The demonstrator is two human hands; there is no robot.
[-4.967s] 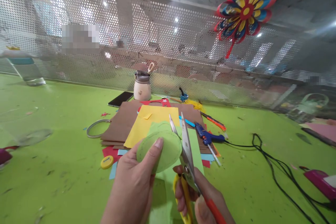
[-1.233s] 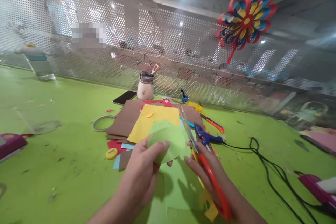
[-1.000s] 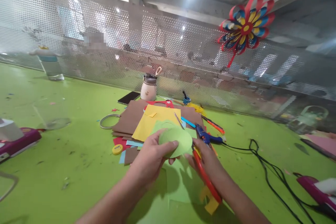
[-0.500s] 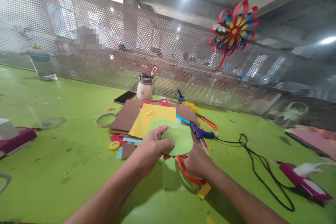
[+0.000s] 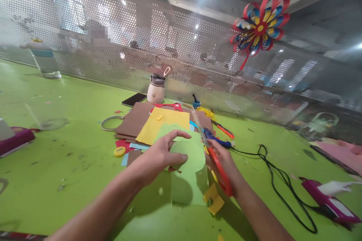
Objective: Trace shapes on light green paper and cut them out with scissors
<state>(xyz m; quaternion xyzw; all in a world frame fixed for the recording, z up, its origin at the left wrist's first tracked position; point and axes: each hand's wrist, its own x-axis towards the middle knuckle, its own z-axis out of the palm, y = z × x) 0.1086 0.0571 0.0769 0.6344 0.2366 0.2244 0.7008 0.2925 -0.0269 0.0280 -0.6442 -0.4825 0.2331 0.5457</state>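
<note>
There, a green paper disc (image 5: pixel 189 154) was held up just above the counter (image 5: pixel 70 158), over a loose green sheet (image 5: pixel 185 190) lying flat below it. The left hand (image 5: pixel 158 156) was pinched on the disc's left edge, thumb on its face and forefinger stretched out over the top. The right hand (image 5: pixel 223 158) was closed around the red handles of a pair of scissors (image 5: pixel 210 152), whose blades pointed up and away, just beside the disc's right edge; whether the blades touched the paper I could not tell. A yellow scrap (image 5: pixel 214 200) lay under that wrist. Farther back sat a yellow sheet (image 5: pixel 164 124) on brown card (image 5: pixel 135 118), a blue glue gun (image 5: pixel 216 140) with its black cord (image 5: pixel 279 180), a cream jar (image 5: pixel 155 90), a phone (image 5: pixel 132 99) and a tape ring (image 5: pixel 109 123). A paper flower (image 5: pixel 258 26) hung on the perforated screen (image 5: pixel 141 45).
</note>
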